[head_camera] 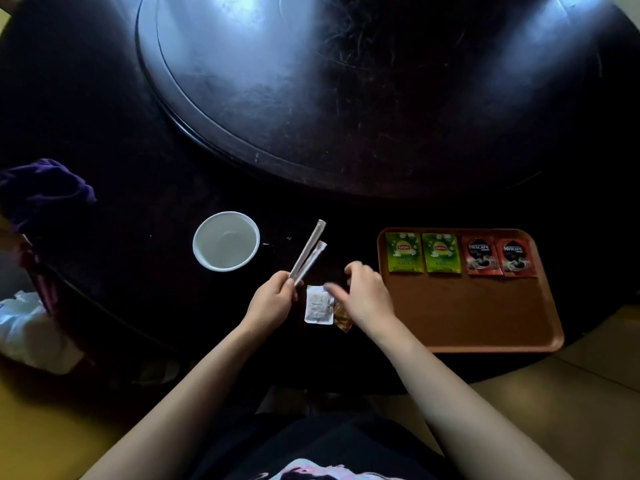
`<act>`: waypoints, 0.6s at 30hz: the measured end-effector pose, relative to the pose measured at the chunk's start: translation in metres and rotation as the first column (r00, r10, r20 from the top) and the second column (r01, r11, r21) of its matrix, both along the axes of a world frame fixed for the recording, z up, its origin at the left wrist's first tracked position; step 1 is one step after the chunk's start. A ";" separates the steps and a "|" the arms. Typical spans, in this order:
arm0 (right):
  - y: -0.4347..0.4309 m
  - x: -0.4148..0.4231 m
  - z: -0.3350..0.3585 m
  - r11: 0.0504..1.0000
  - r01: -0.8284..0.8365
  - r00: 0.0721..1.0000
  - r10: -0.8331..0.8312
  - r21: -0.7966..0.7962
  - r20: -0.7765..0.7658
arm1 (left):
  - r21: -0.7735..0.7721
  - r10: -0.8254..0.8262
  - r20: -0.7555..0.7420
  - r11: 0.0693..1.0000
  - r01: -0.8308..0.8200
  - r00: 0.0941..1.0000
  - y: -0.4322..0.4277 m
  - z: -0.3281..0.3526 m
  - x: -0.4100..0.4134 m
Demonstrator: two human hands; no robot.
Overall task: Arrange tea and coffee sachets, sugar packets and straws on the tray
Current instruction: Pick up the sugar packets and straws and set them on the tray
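An orange tray (478, 313) lies at the right on the dark table. Along its far edge sit two green tea sachets (404, 252) (442, 253) and two red coffee sachets (482, 255) (516, 257). My left hand (273, 301) grips two paper-wrapped straws (308, 252) by their near ends, and they point up and away. My right hand (363, 296) hovers with fingers spread just left of the tray, holding nothing. Beneath it on the table lie a white sugar packet (318, 304) and a brown sugar packet (343, 318), partly hidden.
A white cup (225, 241) stands left of the straws. A large raised turntable (346, 98) fills the table's middle. A purple cloth (41, 192) and white plastic bag (24, 327) lie at the left edge.
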State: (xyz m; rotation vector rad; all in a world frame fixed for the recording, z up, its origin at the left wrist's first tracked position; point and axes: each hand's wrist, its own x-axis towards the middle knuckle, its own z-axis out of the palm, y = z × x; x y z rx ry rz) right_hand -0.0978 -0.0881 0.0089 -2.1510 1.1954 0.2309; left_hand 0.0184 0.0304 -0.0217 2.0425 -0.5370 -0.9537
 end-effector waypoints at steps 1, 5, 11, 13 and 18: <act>0.010 -0.002 -0.003 0.997 -0.066 0.995 0.063 -0.046 -0.081 | -0.013 0.051 -0.061 0.999 -0.052 0.997 0.001 -0.002 0.000; 0.036 0.000 -0.015 0.996 -0.065 0.990 0.058 -0.054 -0.128 | 0.030 0.114 -0.130 0.993 -0.111 0.985 0.005 -0.005 0.000; 0.024 0.005 -0.013 0.974 0.144 0.989 -0.146 0.175 0.002 | 0.070 0.026 -0.106 0.997 -0.019 0.994 0.003 0.001 -0.002; 0.020 0.005 -0.006 0.965 0.164 0.979 -0.185 0.202 0.087 | 0.062 -0.004 -0.120 0.998 0.012 0.993 -0.005 0.007 -0.005; 0.006 0.004 0.018 0.950 0.219 0.930 -0.272 0.222 0.247 | -0.047 -0.024 -0.249 0.999 0.012 0.968 -0.034 0.028 -0.015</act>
